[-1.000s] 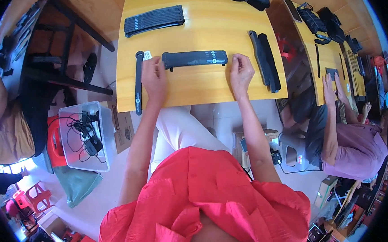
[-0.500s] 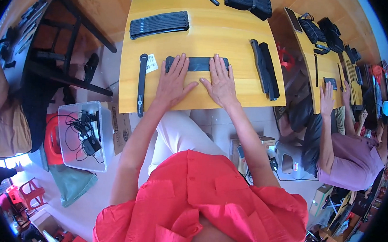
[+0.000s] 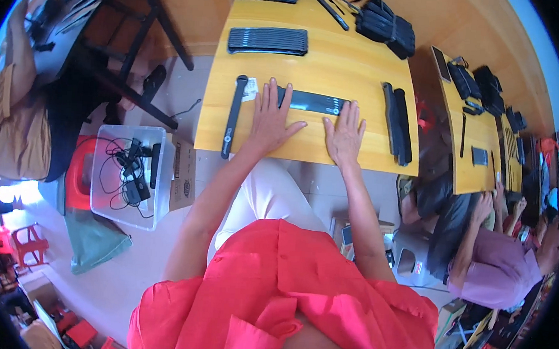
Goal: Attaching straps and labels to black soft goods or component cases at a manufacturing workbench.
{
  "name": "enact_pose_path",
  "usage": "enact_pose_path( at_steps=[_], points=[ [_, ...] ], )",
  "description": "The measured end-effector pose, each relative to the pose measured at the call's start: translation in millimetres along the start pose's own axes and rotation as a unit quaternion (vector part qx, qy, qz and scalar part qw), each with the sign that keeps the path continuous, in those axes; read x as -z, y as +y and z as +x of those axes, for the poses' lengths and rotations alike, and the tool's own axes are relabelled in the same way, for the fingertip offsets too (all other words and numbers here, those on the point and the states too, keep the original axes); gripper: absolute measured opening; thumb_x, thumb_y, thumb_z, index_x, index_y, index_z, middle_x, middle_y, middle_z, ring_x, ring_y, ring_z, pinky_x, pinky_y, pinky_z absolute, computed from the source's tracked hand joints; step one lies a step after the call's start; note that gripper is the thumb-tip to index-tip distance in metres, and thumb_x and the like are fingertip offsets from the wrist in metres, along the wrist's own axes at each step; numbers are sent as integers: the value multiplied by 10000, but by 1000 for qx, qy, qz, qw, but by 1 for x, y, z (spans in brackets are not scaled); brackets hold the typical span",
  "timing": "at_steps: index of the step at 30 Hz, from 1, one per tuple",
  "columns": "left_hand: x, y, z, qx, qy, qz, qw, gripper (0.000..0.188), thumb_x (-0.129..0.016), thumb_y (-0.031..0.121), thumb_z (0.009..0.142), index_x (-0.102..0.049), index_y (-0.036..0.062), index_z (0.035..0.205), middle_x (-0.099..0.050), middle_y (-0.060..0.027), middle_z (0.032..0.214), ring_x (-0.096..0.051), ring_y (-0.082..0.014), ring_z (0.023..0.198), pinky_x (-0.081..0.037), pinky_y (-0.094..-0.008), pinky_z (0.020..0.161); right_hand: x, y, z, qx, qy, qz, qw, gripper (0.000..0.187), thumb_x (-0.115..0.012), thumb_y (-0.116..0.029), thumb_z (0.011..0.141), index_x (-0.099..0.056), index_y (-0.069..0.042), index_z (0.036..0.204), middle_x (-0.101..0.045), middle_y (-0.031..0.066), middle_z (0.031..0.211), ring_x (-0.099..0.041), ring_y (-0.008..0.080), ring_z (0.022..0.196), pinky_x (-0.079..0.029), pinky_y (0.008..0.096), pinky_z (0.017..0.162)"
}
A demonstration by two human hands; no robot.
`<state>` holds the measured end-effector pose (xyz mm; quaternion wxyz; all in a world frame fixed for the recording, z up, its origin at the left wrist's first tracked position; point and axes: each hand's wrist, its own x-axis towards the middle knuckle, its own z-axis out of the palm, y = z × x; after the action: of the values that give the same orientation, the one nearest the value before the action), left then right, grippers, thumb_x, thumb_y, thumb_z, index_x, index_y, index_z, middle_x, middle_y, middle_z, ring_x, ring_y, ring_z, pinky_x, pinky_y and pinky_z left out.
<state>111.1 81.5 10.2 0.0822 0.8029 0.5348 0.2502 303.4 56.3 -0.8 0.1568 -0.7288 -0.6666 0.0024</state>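
A flat dark bundle (image 3: 312,101), apparently of strips in shiny film, lies crosswise on the wooden table (image 3: 294,146) in front of me. My left hand (image 3: 271,123) rests flat with spread fingers over its left end. At the right end, my right hand (image 3: 346,137) lies palm down, fingers stretched out and fingertips at the bundle's edge. Neither hand grips anything. A single black strap (image 3: 233,116) with a rounded end lies left of my left hand, beside a white label (image 3: 251,88). Two dark straps (image 3: 396,125) lie right of my right hand.
Farther back sits a row of black strips (image 3: 267,41). Black bundles (image 3: 385,27) and a loose strap (image 3: 330,11) occupy the far edge. A clear bin (image 3: 127,177) of cables stands on the floor at left. A co-worker (image 3: 493,267) sits at another table (image 3: 474,169) to the right.
The whole view has shifted, moving the table to the right in it. My flat hands have spread slightly toward the bundle's ends. The co-worker's raised hand has come down.
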Motion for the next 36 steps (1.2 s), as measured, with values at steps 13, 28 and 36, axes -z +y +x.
enact_pose_path(
  at_steps=[13,28,36],
  points=[
    [68,-40,-80,246,87,36,965,328,-639,118,737,-473,7,998,-494,-175,1010,-477,-334,944,-375,-438,791,7,9,-2,-14,115,216,969,395,-407,-227,931,-435,17,1240,-413,235,1223,-413,382,1138,-330,429,974],
    [120,6,-90,241,-7,-880,410,409,-367,217,953,-397,-60,1251,-473,-21,781,-437,-113,656,-393,-236,643,78,-93,-50,128,48,460,877,211,-579,-2,791,-612,-5,999,-564,129,996,-568,225,870,-468,293,724],
    [132,42,-73,299,30,-833,465,360,-377,242,980,-419,27,1265,-530,-33,870,-534,-115,815,-448,-275,743,125,-120,-59,243,37,453,857,247,-691,44,686,-655,-19,922,-551,98,890,-590,194,757,-484,261,619]
  ],
)
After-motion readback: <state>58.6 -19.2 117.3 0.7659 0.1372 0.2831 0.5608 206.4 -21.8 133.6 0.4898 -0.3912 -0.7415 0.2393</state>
